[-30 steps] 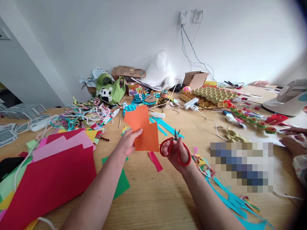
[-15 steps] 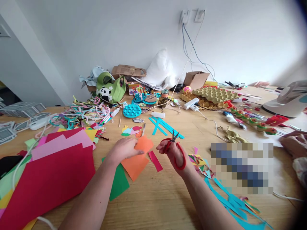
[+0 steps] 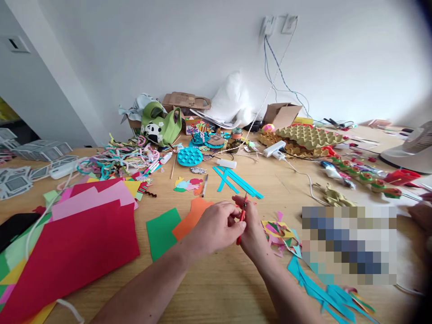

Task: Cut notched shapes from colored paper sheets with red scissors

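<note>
My right hand (image 3: pixel 252 227) holds a pair of red-handled scissors (image 3: pixel 242 222), its blades seen edge-on and pointing away from me. Close against it, my left hand (image 3: pixel 216 228) has its fingers curled in and its thumb by the scissors' handle. Whatever those fingers may pinch is hidden. Left of my hands, a sheet of orange paper (image 3: pixel 189 223) lies partly under my left wrist, beside a green sheet (image 3: pixel 164 230). The red paper strip seen earlier no longer shows on the table.
Large red paper (image 3: pixel 97 247) tops a pile at left. Blue strips (image 3: pixel 238 180), small cut-out shapes (image 3: pixel 189 184) and a pen (image 3: pixel 204 186) lie ahead. Paper scraps (image 3: pixel 278 231) and blue offcuts (image 3: pixel 324 292) lie right. Another person's hand (image 3: pixel 420 213) is at the far right edge.
My left hand has moved right, off the orange paper and up to the scissors. The scissors have turned from flat-on to edge-on. The view has shifted slightly left.
</note>
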Motion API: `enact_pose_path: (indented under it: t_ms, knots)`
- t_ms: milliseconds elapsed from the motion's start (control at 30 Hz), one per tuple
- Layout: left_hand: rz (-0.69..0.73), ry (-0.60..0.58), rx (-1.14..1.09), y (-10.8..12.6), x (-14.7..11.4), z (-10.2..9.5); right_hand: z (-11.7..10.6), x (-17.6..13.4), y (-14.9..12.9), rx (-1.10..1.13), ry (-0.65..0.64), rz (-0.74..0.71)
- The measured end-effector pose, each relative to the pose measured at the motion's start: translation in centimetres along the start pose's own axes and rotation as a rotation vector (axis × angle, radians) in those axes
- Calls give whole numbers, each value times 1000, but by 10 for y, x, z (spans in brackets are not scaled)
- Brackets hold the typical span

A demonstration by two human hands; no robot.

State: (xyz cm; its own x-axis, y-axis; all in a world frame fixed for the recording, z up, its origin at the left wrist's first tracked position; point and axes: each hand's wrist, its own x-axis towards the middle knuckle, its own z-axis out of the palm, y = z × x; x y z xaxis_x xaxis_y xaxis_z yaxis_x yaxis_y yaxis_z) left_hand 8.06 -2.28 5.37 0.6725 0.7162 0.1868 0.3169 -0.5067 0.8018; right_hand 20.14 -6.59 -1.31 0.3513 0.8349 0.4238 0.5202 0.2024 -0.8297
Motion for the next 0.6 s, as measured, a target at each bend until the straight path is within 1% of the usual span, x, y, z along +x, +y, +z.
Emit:
enact_pose_path:
  t_ms: [33,100,133,167,200,233,267,300,400,433,467,500,600]
  knots:
    - [-14,40,-2,-3,1,-2,-1,1,-2,-24,-16,-6]
    - [-67,158,-45,-10,4,-7,-2,2,-9,-27,-84,-1]
    - [-90,173,-116,-14,5,-11,-3,3,-12,-3,-126,6]
    - [-105,162,-197,-17,7,-15,-4,2,-14,29,-160,15]
    - [-119,156,-267,-20,8,-19,-5,2,-17,62,-179,26]
    - [-133,145,-322,-22,9,-23,-6,1,-19,87,-172,34]
    - [-152,137,-368,-23,11,-26,-8,0,-20,90,-136,35]
    - [-177,132,-409,-23,11,-30,-10,0,-21,74,-67,23]
    - [-266,74,-567,-22,12,-37,-19,2,-23,-51,233,-96]
    - [-290,39,-635,-21,11,-38,-22,4,-22,-96,285,-135]
    - [-308,-3,-709,-21,11,-39,-23,7,-21,-127,285,-155]
    - [-318,-50,-782,-21,10,-39,-25,9,-20,-139,238,-150]
    - [-306,-170,-958,-22,8,-39,-24,11,-16,-113,-27,-51]
